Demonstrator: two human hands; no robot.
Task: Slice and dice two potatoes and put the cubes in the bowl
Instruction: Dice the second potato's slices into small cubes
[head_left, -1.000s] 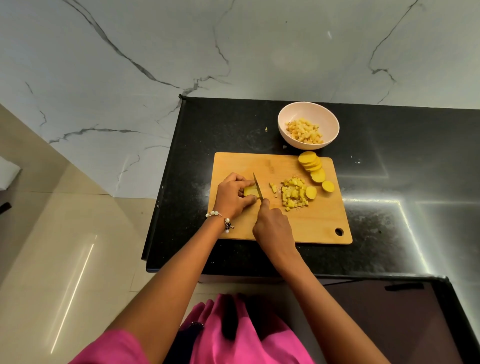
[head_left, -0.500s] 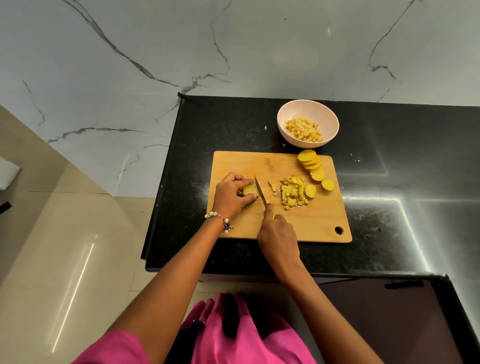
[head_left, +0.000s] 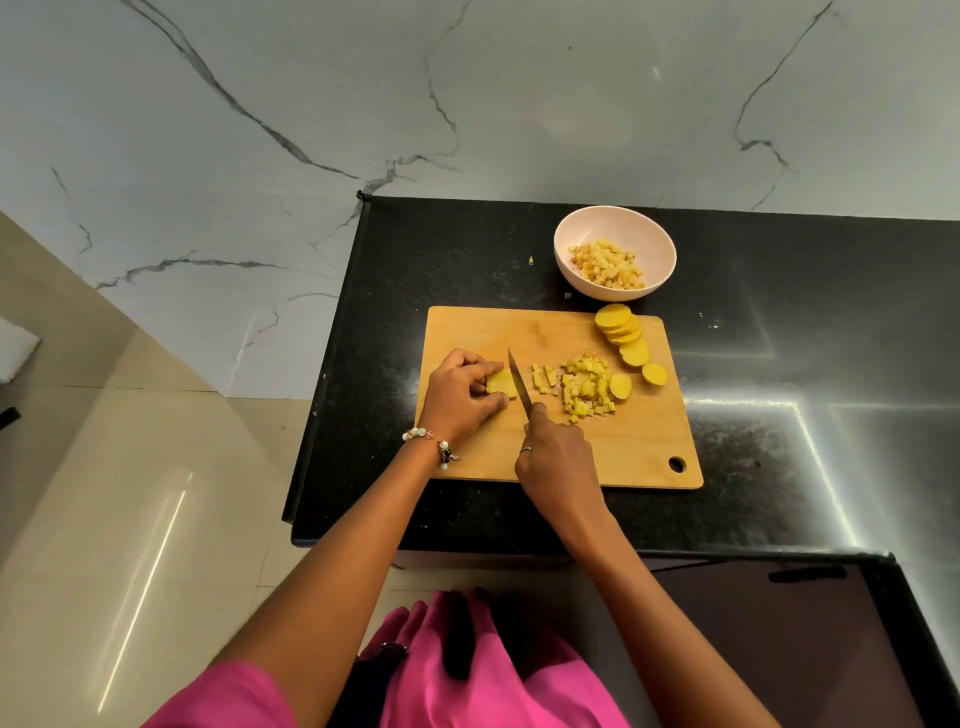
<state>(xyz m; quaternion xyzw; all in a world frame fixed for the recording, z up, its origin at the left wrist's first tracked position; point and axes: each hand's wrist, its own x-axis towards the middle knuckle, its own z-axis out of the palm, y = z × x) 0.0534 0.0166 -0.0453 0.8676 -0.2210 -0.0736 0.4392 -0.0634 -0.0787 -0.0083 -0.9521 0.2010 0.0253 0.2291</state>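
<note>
While the left hand (head_left: 462, 392) pinches the potato slices (head_left: 501, 383) at frame centre, the right hand (head_left: 558, 460), gripping the knife (head_left: 519, 382), is dicing them; next cut probably needs fingertips kept back.

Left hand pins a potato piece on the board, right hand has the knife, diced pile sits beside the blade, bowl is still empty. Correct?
Not quite: the bowl is not empty; the head view shows potato cubes in it. The rest holds: left hand pins the potato piece on the board, right hand has the knife, diced pile beside it.
</note>
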